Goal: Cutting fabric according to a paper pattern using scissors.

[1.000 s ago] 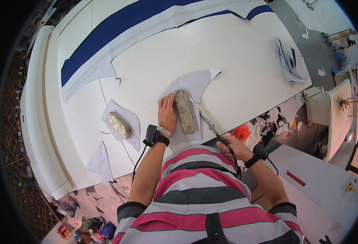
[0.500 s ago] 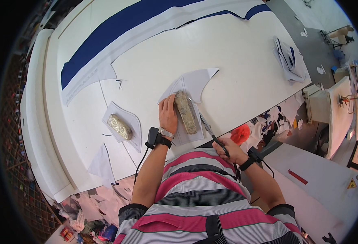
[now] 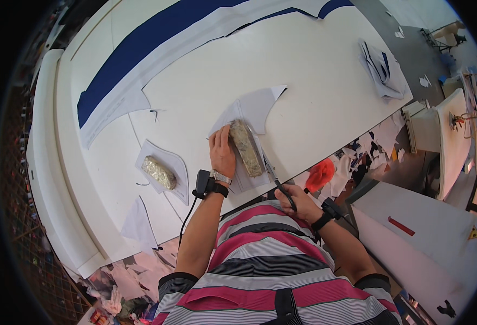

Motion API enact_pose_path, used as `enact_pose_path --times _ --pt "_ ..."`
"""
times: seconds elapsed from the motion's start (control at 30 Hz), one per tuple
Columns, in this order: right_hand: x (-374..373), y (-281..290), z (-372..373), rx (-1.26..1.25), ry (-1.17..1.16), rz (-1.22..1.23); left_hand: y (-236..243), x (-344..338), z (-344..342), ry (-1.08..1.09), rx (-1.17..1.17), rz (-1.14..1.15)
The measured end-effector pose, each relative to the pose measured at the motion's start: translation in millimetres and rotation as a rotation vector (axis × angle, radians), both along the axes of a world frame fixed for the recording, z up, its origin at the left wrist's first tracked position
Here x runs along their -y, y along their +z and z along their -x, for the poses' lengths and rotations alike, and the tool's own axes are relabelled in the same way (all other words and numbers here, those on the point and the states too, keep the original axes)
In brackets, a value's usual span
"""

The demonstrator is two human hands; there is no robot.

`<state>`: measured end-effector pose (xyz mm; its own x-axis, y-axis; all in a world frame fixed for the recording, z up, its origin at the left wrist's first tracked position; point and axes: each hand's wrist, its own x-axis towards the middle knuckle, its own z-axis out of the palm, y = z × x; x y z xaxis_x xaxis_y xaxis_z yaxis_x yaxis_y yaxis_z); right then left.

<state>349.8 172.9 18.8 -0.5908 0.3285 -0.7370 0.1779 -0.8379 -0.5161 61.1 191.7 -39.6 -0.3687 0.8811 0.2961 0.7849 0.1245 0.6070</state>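
A long mottled brick-like weight (image 3: 247,150) lies on white cut pieces near the table's front edge. My left hand (image 3: 223,154) rests flat along the weight's left side, fingers stretched out and touching the piece below. In my right hand (image 3: 303,205) is a pair of scissors (image 3: 286,195), held by the handles. Their blades run along the right edge of the lower white piece (image 3: 243,183), beside the weight; how far they are apart is unclear. Beyond the weight a curved white piece (image 3: 257,108) tapers to a dark-edged tip.
Left of my hand a shorter weight (image 3: 159,172) sits on another white piece (image 3: 180,176). A triangular offcut (image 3: 140,225) lies near the front edge. Navy cloth (image 3: 135,49) under white sheeting spans the far side. A folded bundle (image 3: 382,73) lies far right; a roll (image 3: 51,162) lines the left.
The scissors and my right hand have shifted slightly left, closer to the weight. My left hand stays beside the weight. The whole view has tilted a little.
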Motion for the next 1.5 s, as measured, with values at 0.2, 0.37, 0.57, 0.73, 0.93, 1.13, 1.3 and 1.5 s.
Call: enact_pose_path --times 0.2,0.37,0.57,0.73,0.93,1.13,1.3,1.5 --pt "0 -1 7 0.060 -0.020 -0.011 2 0 -1 -0.001 -0.005 -0.009" --pt "-1 0 11 0.068 -0.012 -0.053 1 -2 -1 0.001 -0.017 -0.016" --pt "-4 16 14 0.046 -0.028 0.017 1 -2 1 -0.004 -0.042 -0.012" --pt "-4 43 -29 0.035 0.058 0.034 0 -7 18 -0.123 -0.025 -0.013" --pt "2 60 -100 0.025 0.094 -0.093 9 -42 58 -0.465 -0.040 0.064" --pt "7 71 -134 0.202 0.022 -0.206 22 -97 45 -0.773 0.002 0.097" --pt "-8 71 -153 0.260 -0.021 -0.186 35 -138 31 -0.979 -0.012 0.249" --pt "-91 46 -203 0.280 0.236 -0.267 65 -136 -15 -0.904 -0.047 0.401"
